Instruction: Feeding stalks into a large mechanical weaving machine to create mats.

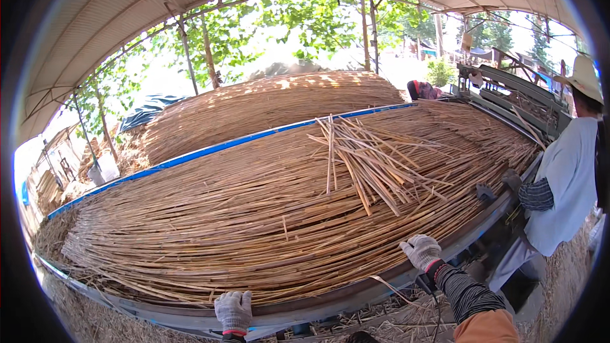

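The stalk layer [190, 228] consists of thin, tan-brown stalks laid flat, roughly parallel. It extends ahead of the left hand [233, 310] and the right hand [422, 252]. A loose stalk pile [375, 166] lies askew on it, ahead and left of the right hand.

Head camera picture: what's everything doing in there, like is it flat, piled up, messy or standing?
Left hand: gloved, at the near rim
Right hand: gloved, fingers bent, at the near rim
Long stalks: laid flat, mostly lengthwise
Loose stalks: messy, scattered on top
Back stack: piled up
Dark tarp: draped, creased
Co-worker: standing, hat on
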Motion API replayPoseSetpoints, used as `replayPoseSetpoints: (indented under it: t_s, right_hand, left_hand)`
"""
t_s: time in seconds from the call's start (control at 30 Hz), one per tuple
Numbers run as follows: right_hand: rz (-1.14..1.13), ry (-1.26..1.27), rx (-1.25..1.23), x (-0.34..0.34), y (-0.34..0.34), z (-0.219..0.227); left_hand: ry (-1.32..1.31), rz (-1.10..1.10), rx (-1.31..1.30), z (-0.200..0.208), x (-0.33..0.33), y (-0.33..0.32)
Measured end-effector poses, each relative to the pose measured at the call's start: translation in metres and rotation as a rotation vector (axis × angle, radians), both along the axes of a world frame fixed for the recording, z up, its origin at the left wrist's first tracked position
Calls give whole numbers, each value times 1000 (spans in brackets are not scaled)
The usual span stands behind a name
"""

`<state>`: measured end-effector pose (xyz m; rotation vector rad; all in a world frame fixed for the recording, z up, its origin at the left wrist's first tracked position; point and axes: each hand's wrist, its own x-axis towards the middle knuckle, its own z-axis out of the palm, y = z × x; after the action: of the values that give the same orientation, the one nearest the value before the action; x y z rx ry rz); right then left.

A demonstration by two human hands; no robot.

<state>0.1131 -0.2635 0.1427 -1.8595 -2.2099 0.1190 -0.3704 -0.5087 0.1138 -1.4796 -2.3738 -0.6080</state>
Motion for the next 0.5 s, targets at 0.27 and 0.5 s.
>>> replayPoseSetpoints:
  t_s: [0.27,0.5]
  right_hand:
    - [37,-52,-98,-2,-2,10]
    - [12,69,-13,2,1,-5]
  left_hand:
    - [187,-94,306,-12,-5,-8]
    - [75,-14,172,-22,-7,-10]
